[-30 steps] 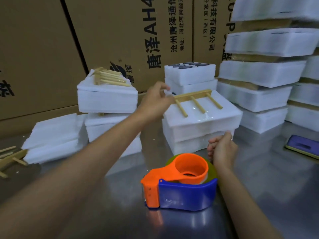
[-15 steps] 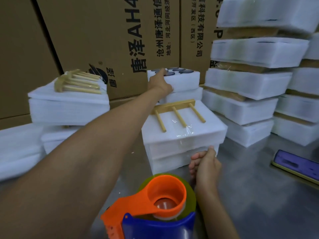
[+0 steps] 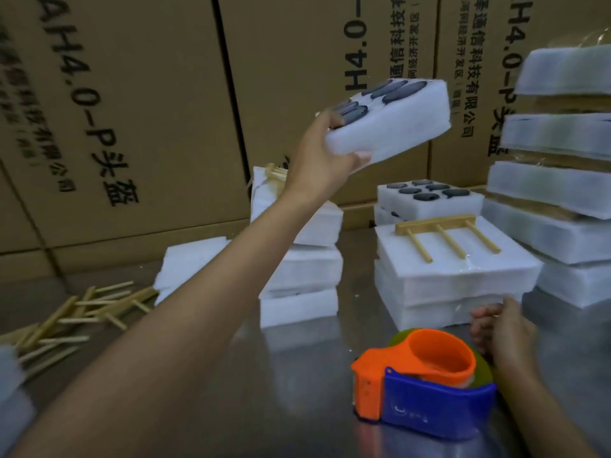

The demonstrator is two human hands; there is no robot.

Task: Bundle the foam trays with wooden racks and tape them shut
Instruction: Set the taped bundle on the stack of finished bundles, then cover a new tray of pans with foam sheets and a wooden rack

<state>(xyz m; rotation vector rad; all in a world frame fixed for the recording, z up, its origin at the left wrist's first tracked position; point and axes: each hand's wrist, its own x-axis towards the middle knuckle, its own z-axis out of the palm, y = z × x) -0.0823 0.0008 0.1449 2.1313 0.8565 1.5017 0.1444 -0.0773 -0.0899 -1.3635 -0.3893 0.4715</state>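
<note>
Head view: the left hand [image 3: 322, 160] grips one corner of a foam tray [image 3: 393, 123], holding it tilted in the air above the metal table [image 3: 297, 391]. Dark parts sit in the tray's top pockets. The right hand [image 3: 502, 328] has its fingers curled against the lower front edge of a taped foam bundle [image 3: 453, 285]; a wooden rack [image 3: 446, 234] lies on that bundle. A tape dispenser [image 3: 423, 385] rests on the table just beside the right hand. Loose wooden sticks [image 3: 72, 315] lie at far left.
</note>
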